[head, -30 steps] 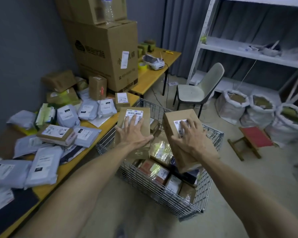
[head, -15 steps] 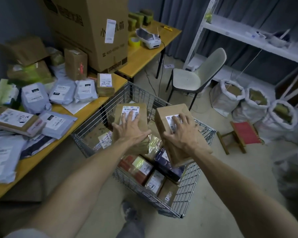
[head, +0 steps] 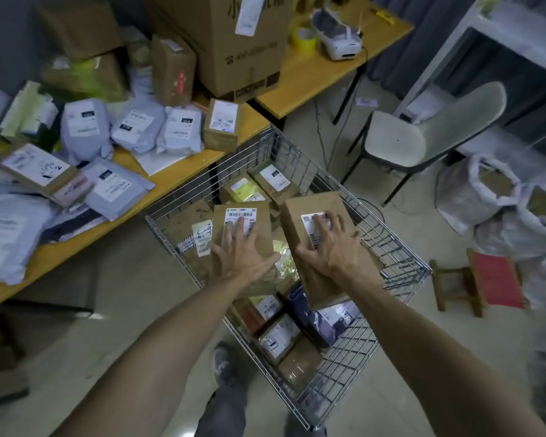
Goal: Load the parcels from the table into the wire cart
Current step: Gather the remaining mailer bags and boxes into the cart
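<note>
Apparently for flat placing in the wire cart, spread fingers grasp from above: left hand the left parcel, right hand the right parcel.

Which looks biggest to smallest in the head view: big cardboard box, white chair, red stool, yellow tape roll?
1. big cardboard box and white chair: about alike; the frame's top edge crops the box, so no ranking between them.
2. red stool.
3. yellow tape roll.

1 pale chair stands before white shelving. 1 red-topped stool sits near filled white sacks. 1 yellow tape roll lies beside a white printer.
</note>
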